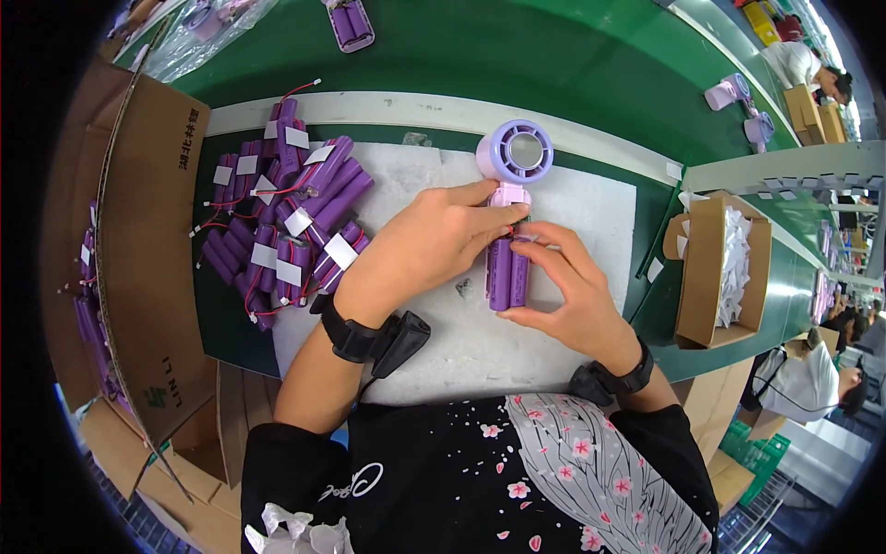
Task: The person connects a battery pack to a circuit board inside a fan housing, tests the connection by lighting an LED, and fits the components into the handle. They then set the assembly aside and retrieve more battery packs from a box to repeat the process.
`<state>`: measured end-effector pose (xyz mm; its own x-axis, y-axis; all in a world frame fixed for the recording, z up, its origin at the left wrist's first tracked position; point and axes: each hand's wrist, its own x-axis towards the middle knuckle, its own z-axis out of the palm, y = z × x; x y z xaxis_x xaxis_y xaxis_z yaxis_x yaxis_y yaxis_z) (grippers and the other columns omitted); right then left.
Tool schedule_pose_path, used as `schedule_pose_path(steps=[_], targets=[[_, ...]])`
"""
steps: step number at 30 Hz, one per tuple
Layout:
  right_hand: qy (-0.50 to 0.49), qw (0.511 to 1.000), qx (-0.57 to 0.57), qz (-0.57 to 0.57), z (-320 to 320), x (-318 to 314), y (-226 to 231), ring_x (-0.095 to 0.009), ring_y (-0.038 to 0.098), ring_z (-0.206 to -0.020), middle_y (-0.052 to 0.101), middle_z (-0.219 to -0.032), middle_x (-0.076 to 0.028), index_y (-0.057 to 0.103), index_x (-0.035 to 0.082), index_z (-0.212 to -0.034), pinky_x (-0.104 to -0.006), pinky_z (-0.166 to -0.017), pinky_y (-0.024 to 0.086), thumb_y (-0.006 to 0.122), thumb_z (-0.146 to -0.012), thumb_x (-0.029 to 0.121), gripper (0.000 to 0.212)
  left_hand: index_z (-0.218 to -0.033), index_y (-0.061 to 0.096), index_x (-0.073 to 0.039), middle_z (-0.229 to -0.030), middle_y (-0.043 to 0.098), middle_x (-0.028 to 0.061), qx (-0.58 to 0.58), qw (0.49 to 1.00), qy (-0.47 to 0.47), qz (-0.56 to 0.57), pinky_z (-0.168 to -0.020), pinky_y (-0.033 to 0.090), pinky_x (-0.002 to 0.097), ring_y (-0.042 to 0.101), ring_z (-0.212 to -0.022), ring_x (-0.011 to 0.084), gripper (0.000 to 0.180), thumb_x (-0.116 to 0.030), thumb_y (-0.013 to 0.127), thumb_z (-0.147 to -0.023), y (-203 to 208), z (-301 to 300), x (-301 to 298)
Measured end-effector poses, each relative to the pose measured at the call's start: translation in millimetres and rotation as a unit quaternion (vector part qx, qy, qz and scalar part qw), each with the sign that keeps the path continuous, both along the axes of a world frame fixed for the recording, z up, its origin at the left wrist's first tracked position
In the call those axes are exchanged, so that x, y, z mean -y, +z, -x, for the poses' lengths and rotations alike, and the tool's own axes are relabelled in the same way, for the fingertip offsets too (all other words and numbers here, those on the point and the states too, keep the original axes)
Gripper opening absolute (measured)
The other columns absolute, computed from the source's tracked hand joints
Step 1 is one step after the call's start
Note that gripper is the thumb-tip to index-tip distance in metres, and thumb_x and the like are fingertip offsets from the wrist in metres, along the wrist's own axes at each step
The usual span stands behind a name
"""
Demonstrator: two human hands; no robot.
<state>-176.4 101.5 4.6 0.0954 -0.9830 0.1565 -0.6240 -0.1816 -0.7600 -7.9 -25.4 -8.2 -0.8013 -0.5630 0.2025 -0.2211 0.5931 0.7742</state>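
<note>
A purple handheld fan (496,164) lies on the white foam sheet (434,346), its round grille away from me and its handle toward me. A purple two-cell battery pack (508,277) sits at the handle, with a bit of red wire at its upper end. My left hand (429,240) is closed on the upper handle below the fan head, fingertips pressed near the wire. With thumb and fingers bent round the battery pack's right side, my right hand (574,288) grips it. The fingers partly hide the wire and the handle's inside.
Many purple battery packs (286,217) with white labels and red leads are heaped at the left, beside a tall cardboard box (157,258). A small carton (706,277) of white slips stands right. Another opened fan handle (351,25) lies on the green belt (461,55). Other people work at the right.
</note>
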Motion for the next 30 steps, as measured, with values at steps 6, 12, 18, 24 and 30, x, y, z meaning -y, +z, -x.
schedule_pose_path(steps=[6, 12, 18, 24, 30], targets=[[-0.013, 0.999, -0.027, 0.031, 0.1, -1.2, -4.5, -0.028, 0.061, -0.102, 0.060, -0.121, -0.015, 0.062, 0.001, -0.106, -0.0344, -0.085, 0.053, 0.086, -0.061, 0.009, 0.052, -0.112, 0.068, -0.007, -0.112, 0.063, 0.0238, -0.014, 1.000, -0.001, -0.011, -0.075, 0.054, 0.0399, 0.065, -0.086, 0.0401, 0.030, -0.004, 0.064, -0.083, -0.4, -0.9, 0.2], [-0.018, 0.993, -0.066, 0.101, -0.3, -2.8, -13.0, -0.030, 0.064, -0.095, 0.059, -0.124, -0.018, 0.058, 0.001, -0.099, -0.0358, -0.080, 0.055, 0.086, -0.061, 0.009, 0.048, -0.112, 0.068, -0.005, -0.111, 0.062, 0.0261, -0.034, 0.999, -0.008, -0.008, -0.074, 0.053, 0.0409, 0.065, -0.081, 0.0410, 0.029, -0.005, 0.063, -0.083, -1.0, -1.1, 1.8], [-0.017, 0.992, -0.060, 0.114, 0.3, -1.9, -19.8, -0.031, 0.064, -0.094, 0.059, -0.125, -0.020, 0.054, 0.001, -0.095, -0.0367, -0.076, 0.055, 0.087, -0.061, 0.009, 0.048, -0.110, 0.069, -0.006, -0.116, 0.063, 0.0230, -0.022, 0.999, -0.007, -0.045, -0.076, 0.054, 0.0373, 0.066, -0.089, 0.0387, 0.028, -0.004, 0.065, -0.082, 1.5, -1.6, 5.1], [-0.001, 0.987, -0.120, 0.106, 3.3, -2.5, -18.1, -0.028, 0.065, -0.092, 0.060, -0.125, -0.020, 0.055, -0.001, -0.092, -0.0335, -0.074, 0.056, 0.087, -0.061, 0.012, 0.047, -0.109, 0.070, -0.006, -0.113, 0.064, 0.0217, -0.015, 0.997, -0.006, -0.072, -0.072, 0.054, 0.0341, 0.068, -0.087, 0.0357, 0.028, -0.007, 0.067, -0.081, -0.2, -0.8, 5.5], [0.006, 0.992, -0.104, 0.074, 7.9, -2.1, -12.4, -0.026, 0.065, -0.094, 0.059, -0.126, -0.019, 0.056, -0.001, -0.090, -0.0337, -0.076, 0.056, 0.088, -0.061, 0.012, 0.046, -0.110, 0.070, -0.008, -0.115, 0.063, 0.0222, -0.027, 0.995, -0.004, -0.097, -0.068, 0.054, 0.0314, 0.070, -0.081, 0.0307, 0.031, -0.009, 0.071, -0.078, -0.7, 0.8, 5.1]])
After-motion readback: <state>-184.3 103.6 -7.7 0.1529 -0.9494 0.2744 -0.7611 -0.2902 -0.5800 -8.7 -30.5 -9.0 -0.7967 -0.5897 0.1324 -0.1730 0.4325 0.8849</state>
